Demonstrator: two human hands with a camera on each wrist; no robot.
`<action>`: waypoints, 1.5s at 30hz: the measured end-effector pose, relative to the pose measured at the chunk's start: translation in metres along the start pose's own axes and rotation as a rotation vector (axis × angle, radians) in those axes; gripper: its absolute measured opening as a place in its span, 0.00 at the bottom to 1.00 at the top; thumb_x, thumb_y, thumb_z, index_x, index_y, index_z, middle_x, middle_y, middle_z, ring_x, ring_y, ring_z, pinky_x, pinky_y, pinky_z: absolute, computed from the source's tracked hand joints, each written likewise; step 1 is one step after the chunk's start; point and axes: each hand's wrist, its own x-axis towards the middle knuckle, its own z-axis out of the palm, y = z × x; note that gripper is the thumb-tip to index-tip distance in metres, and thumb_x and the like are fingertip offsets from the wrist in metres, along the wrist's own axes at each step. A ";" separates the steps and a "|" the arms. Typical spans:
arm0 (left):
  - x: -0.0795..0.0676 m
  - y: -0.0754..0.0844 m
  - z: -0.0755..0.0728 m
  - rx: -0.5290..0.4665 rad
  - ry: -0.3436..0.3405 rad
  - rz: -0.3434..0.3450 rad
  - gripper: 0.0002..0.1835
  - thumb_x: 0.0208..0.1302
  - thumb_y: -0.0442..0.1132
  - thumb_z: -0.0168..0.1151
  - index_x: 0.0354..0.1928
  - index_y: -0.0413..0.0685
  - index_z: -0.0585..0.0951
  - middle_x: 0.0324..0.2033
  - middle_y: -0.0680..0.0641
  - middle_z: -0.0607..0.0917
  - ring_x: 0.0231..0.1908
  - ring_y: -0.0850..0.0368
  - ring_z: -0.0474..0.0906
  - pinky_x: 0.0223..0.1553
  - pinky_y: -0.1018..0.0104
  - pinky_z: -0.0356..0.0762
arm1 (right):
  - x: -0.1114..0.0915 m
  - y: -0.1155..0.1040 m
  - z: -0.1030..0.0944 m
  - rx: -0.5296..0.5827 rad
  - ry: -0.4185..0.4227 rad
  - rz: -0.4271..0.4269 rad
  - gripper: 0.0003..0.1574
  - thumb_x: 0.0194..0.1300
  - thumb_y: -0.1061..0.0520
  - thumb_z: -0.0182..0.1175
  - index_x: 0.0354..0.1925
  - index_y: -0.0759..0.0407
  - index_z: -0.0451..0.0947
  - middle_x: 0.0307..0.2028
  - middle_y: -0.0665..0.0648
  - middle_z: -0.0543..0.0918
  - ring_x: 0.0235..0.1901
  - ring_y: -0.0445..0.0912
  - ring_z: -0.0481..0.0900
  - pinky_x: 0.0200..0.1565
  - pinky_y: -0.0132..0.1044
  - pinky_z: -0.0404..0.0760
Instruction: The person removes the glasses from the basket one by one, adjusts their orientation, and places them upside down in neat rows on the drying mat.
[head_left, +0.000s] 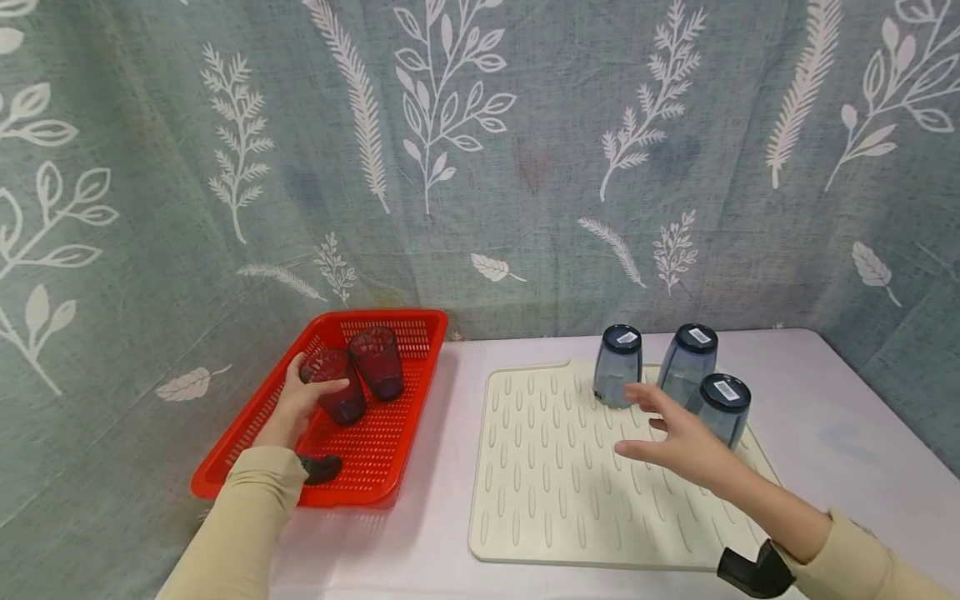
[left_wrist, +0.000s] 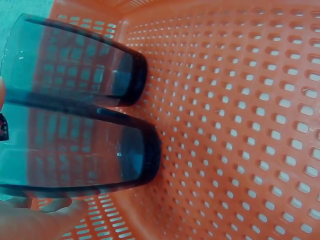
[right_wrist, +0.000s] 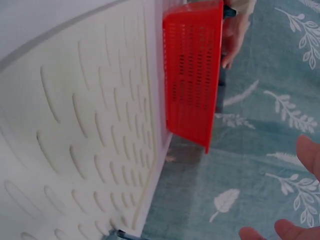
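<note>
My left hand (head_left: 294, 404) is over the red plastic basket (head_left: 422, 400), its thumb and fingers around the upper part of a blue-tinted drinking glass (head_left: 347, 402). In the left wrist view, fingertips (left_wrist: 55, 217) lie along the side of that glass (left_wrist: 85, 155). A second glass (head_left: 382, 367) stands right beside it, rim up. My right hand (head_left: 686, 442) hovers over the cream drying mat (head_left: 555, 492), thumb and fingers spread, holding nothing. Close to it, three glasses are upside down at the mat's right: one (head_left: 618, 367) at the left, one (head_left: 686, 362) behind, and one (head_left: 726, 408) partly behind the hand.
White cloth covers the table (head_left: 442, 467), showing between basket and mat. A grey-green leaf-patterned curtain (head_left: 540, 233) hangs behind and along both sides. Paper labels stick to the bases of the upturned glasses. The basket's raised perforated wall (right_wrist: 192, 75) shows in the right wrist view.
</note>
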 end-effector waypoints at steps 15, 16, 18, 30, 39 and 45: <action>0.000 -0.003 -0.005 -0.015 -0.004 -0.029 0.54 0.59 0.39 0.62 0.70 0.59 0.29 0.70 0.42 0.36 0.69 0.42 0.43 0.66 0.48 0.49 | -0.015 0.003 0.000 0.211 -0.139 0.104 0.46 0.57 0.51 0.63 0.67 0.61 0.52 0.62 0.67 0.63 0.62 0.66 0.57 0.56 0.56 0.66; 0.001 -0.003 -0.005 -0.013 -0.005 -0.030 0.55 0.59 0.39 0.62 0.70 0.59 0.28 0.70 0.42 0.36 0.69 0.42 0.42 0.66 0.48 0.49 | -0.016 0.003 0.000 0.213 -0.141 0.104 0.46 0.57 0.51 0.63 0.67 0.61 0.52 0.62 0.67 0.63 0.62 0.66 0.57 0.56 0.55 0.67; 0.001 -0.003 -0.005 -0.011 -0.007 -0.034 0.55 0.58 0.41 0.62 0.70 0.59 0.28 0.70 0.42 0.36 0.68 0.41 0.44 0.66 0.48 0.49 | -0.018 0.004 -0.001 0.220 -0.146 0.108 0.46 0.57 0.51 0.63 0.67 0.61 0.52 0.62 0.67 0.63 0.62 0.66 0.57 0.56 0.55 0.67; 0.001 -0.005 -0.007 -0.009 0.032 -0.048 0.54 0.56 0.46 0.64 0.71 0.57 0.33 0.69 0.41 0.46 0.65 0.44 0.52 0.64 0.44 0.53 | -0.021 0.010 -0.002 0.259 -0.160 0.167 0.46 0.58 0.50 0.62 0.67 0.62 0.51 0.63 0.68 0.61 0.62 0.66 0.55 0.53 0.53 0.71; 0.000 -0.006 -0.012 -0.033 0.055 -0.044 0.51 0.54 0.45 0.66 0.71 0.54 0.41 0.57 0.49 0.62 0.43 0.62 0.68 0.57 0.51 0.65 | -0.023 0.015 -0.003 0.263 -0.153 0.188 0.48 0.58 0.50 0.61 0.68 0.63 0.49 0.63 0.69 0.60 0.62 0.67 0.56 0.54 0.54 0.69; -0.005 0.002 -0.015 -0.066 0.038 -0.038 0.52 0.53 0.45 0.67 0.71 0.55 0.41 0.50 0.54 0.65 0.36 0.67 0.72 0.53 0.55 0.72 | -0.023 0.018 -0.003 0.266 -0.140 0.200 0.47 0.58 0.50 0.62 0.67 0.62 0.50 0.63 0.68 0.61 0.63 0.66 0.56 0.54 0.53 0.70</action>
